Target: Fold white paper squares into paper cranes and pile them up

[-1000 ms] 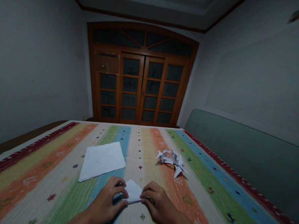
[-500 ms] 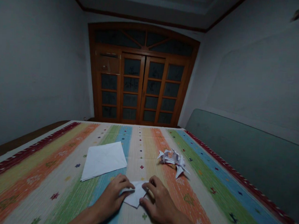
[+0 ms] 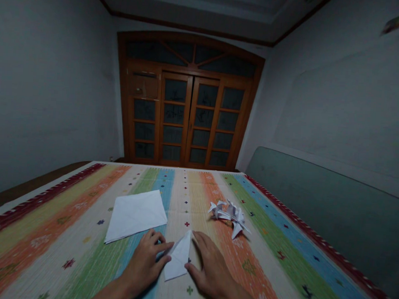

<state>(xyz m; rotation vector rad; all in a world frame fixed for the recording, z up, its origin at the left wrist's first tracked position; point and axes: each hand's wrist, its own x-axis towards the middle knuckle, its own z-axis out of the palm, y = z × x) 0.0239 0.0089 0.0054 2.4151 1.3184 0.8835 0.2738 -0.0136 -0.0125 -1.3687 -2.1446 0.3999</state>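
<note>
**Both hands on the folded paper**

My left hand (image 3: 144,265) and right hand (image 3: 211,268) lie on either side of a folded white paper (image 3: 179,257), which sits flat on the striped mat (image 3: 66,245) just in front of me. My left fingertips press its left edge. My right fingers run along its right edge, with the thumb at the lower corner. Neither grip is closed around it: both hands are spread and pressing down. A stack of white sheets (image 3: 135,215) lies near, beyond my left hand. Folded paper figures (image 3: 230,213) lie beyond my right.
</note>
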